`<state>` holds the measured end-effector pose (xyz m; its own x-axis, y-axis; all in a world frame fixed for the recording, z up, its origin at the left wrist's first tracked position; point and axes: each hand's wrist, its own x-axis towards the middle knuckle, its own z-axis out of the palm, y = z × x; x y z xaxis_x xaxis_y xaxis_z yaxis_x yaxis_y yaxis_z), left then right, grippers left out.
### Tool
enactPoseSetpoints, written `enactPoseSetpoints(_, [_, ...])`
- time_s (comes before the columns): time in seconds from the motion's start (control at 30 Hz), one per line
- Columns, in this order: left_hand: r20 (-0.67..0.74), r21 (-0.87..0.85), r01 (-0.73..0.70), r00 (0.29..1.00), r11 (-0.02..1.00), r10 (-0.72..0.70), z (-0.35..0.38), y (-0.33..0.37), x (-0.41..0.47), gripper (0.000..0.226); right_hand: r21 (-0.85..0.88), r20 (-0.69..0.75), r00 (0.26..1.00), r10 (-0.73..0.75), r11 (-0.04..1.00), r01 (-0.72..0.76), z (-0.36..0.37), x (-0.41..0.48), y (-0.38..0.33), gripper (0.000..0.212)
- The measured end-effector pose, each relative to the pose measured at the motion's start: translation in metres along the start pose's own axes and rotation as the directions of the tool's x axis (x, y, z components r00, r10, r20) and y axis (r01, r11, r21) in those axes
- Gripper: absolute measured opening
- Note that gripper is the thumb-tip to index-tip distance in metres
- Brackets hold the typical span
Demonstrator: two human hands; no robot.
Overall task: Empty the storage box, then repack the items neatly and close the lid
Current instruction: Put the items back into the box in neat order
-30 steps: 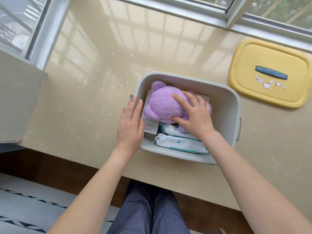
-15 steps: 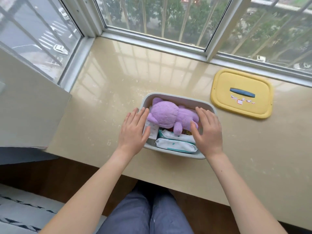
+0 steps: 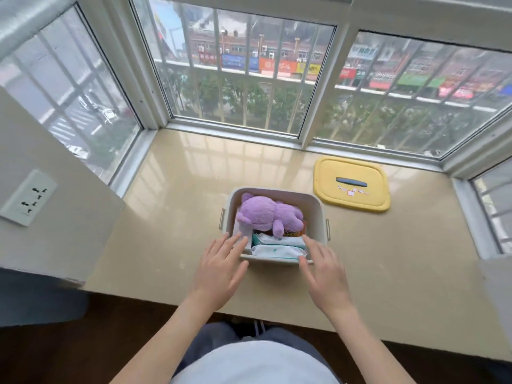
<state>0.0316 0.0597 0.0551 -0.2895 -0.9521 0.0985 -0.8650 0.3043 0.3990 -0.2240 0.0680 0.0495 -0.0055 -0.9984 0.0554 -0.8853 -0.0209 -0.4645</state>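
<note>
The pale grey storage box (image 3: 315, 206) sits lidless on the windowsill, left of its yellow lid (image 3: 352, 200), packed with a purple plush bear (image 3: 266, 214) above wipe packs (image 3: 277, 249). Left hand (image 3: 219, 270) and right hand (image 3: 325, 273), fingers spread and holding nothing, flank its near corners.

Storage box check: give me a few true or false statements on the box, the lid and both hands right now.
1. The yellow lid sits on the storage box. False: it lies flat on the sill, off to the box's far right.
2. The purple plush toy is inside the box. True.
3. The right hand grips the toy. False: it is open, at the box's near right corner.
4. The left hand is open at the near left corner. True.
5. White wipes packs lie nearest the person. True.
</note>
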Motion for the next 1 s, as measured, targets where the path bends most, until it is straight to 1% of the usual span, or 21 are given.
enactPoseSetpoints(0.07, [0.018,-0.005,-0.012,1.000,1.000,0.012,0.000,0.001,-0.006,0.051,-0.017,-0.004,1.000,-0.012,1.000,0.012,0.004,-0.007,-0.007,0.055])
enactPoseSetpoints(0.17, [-0.004,-0.014,-0.038,0.999,0.999,0.037,-0.009,0.000,-0.003,0.050,-0.030,-0.048,0.999,-0.022,0.999,0.021,0.002,-0.006,-0.021,0.054])
enactPoseSetpoints(0.33, [-0.010,-0.058,-0.037,0.999,0.998,0.036,-0.022,-0.007,0.005,0.052,-0.079,-0.129,0.991,-0.031,0.997,0.021,-0.006,-0.009,-0.027,0.051])
enactPoseSetpoints(0.5, [-0.022,-0.132,-0.073,0.997,0.989,0.071,-0.023,-0.005,0.014,0.053,-0.072,-0.188,0.981,0.049,0.995,-0.063,-0.019,-0.019,-0.021,0.051])
enactPoseSetpoints(0.6, [-0.031,-0.186,-0.096,0.995,0.978,0.092,-0.024,0.005,0.028,0.053,-0.081,-0.249,0.964,0.092,0.990,-0.116,-0.035,-0.026,-0.015,0.051])
enactPoseSetpoints(0.73, [-0.040,-0.199,-0.212,0.977,0.957,0.208,-0.024,0.026,0.059,0.051,-0.098,-0.333,0.929,0.160,0.974,-0.203,-0.060,-0.034,0.001,0.049])
enactPoseSetpoints(0.87, [-0.036,-0.223,-0.278,0.960,0.934,0.277,-0.018,0.060,0.091,0.049,-0.083,-0.350,0.899,0.262,0.948,-0.308,-0.081,-0.043,0.024,0.053])
enactPoseSetpoints(1.0, [-0.002,-0.228,-0.331,0.941,0.916,0.340,-0.002,0.093,0.108,0.049,-0.057,-0.356,0.880,0.315,0.932,-0.357,-0.094,-0.048,0.047,0.054])
